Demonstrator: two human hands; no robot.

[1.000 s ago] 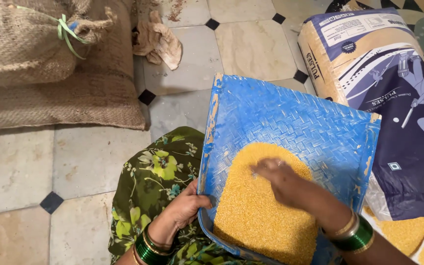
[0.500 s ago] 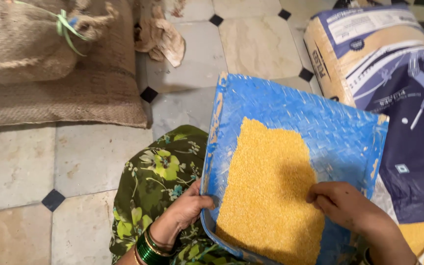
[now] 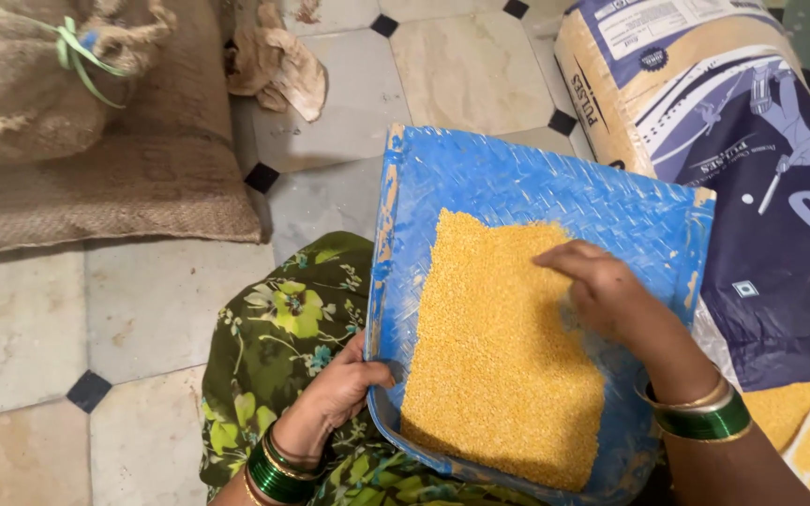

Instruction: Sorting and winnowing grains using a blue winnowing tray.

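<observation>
While the blue woven winnowing tray (image 3: 555, 197) is propped across the lap, its near-left rim is clamped by the left hand (image 3: 335, 398), thumb over the edge at about 8 o'clock of the tray, fingers hidden underneath. The tray's long axis is seen to run from 6 o'clock toward 12, away from the body, tilted slightly to the right at the far end.

A bed of yellow split lentils (image 3: 499, 356) is spread over the tray's middle and near half, as a rough rectangle that follows the same long axis. The far band of the tray is left bare.

The right hand (image 3: 602, 290) is laid flat on the right margin of the lentils, at about 3 o'clock of the heap, fingers together and pointing toward 10 o'clock; nothing is gripped by it. The bulk of the lentils is thus found to the left of and below this hand, which is the nearer of the two to them; the left hand is kept at the rim only.

Green bangles (image 3: 700, 417) are worn on the right wrist. A printed blue and tan sack (image 3: 742, 141) is noted at 2 o'clock, burlap sacks (image 3: 77, 159) at 10 o'clock, on the tiled floor (image 3: 152, 300).
</observation>
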